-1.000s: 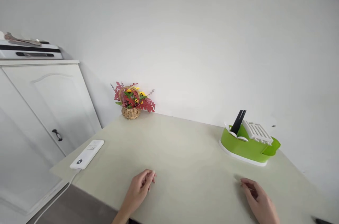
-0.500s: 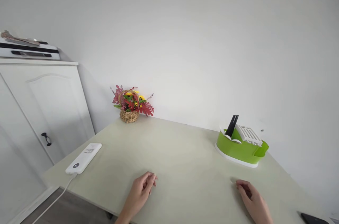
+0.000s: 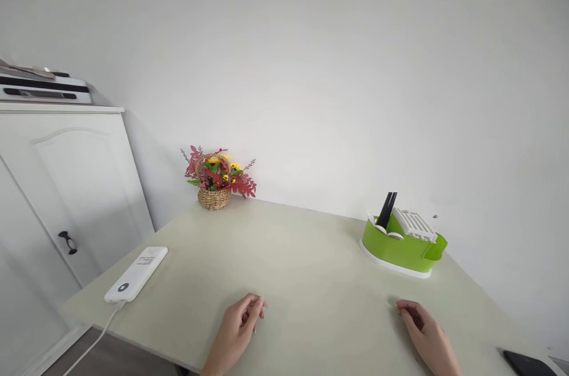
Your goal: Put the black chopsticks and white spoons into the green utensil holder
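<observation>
Two hands are over the near part of the tabletop (image 3: 302, 269). The left hand (image 3: 237, 328) is loosely curled, its thumb drawn in close to the fingertips; the right hand (image 3: 427, 334) is curled too, with a narrow hollow between thumb and fingers. They are well apart. One black smartphone-like slab (image 3: 527, 364) lies at the near right, partly cut off by the frame. One white power bank (image 3: 137, 274) lies near the left edge, the nearest object to the left hand, with one white cable (image 3: 95, 343) running from its near end over the edge.

Beyond the right hand, and nearest to it, one green utensil caddy (image 3: 395, 251) stands on one white base (image 3: 395, 271). It carries one white slotted rack (image 3: 415, 225), at least two black sticks (image 3: 386, 211) leaning together, and two rounded white pieces (image 3: 395, 236) at its front rim.

One wicker basket (image 3: 214, 199) stands at the far left corner, filled with red leaves (image 3: 242, 186) and several yellow flowers (image 3: 213, 160). To the left, one white cabinet (image 3: 80, 186) shows one dark door handle (image 3: 68, 242) and bears one white-and-black appliance (image 3: 44, 91). One pale wall (image 3: 302, 79) rises behind
</observation>
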A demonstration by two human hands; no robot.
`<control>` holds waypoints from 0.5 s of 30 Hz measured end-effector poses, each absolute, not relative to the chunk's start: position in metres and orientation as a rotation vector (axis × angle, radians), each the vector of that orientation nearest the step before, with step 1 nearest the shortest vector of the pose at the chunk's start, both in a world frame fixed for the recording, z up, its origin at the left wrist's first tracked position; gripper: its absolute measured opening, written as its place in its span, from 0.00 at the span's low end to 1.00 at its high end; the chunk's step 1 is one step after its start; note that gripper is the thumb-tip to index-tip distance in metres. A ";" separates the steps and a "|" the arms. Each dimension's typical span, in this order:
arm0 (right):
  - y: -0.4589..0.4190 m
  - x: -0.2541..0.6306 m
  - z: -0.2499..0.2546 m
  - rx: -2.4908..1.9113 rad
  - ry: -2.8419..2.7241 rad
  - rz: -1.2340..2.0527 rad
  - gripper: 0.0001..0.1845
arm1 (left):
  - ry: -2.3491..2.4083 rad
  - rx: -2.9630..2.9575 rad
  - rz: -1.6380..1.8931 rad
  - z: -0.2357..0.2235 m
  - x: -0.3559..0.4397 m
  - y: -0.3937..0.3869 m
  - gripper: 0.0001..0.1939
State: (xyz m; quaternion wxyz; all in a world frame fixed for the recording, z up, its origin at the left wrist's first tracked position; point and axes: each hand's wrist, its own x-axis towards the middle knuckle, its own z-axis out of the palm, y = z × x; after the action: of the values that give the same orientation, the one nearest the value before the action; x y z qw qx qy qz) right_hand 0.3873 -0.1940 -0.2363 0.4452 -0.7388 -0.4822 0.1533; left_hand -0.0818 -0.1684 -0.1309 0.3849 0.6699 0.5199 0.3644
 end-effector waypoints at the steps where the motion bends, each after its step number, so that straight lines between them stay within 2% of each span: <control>1: -0.193 0.389 -0.238 -1.829 -1.188 0.390 0.22 | 1.321 1.706 0.926 -0.131 -0.082 -0.169 0.27; 6: -0.183 0.411 -0.229 -1.755 -1.157 0.373 0.30 | 1.330 1.710 0.898 -0.133 -0.083 -0.168 0.27; 12: -0.154 0.459 -0.193 -1.956 -1.155 -0.135 0.46 | 1.356 1.729 0.884 -0.132 -0.082 -0.166 0.27; 15: -0.141 0.477 -0.186 -2.031 -1.223 -0.225 0.49 | 1.359 1.736 0.872 -0.129 -0.080 -0.166 0.27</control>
State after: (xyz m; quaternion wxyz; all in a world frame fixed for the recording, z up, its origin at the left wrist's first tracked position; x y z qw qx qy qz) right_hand 0.4766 -0.1407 -0.1865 0.3708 -0.7920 -0.4770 -0.0877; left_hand -0.0802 -0.1662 -0.1295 0.3759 0.6786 0.5310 0.3409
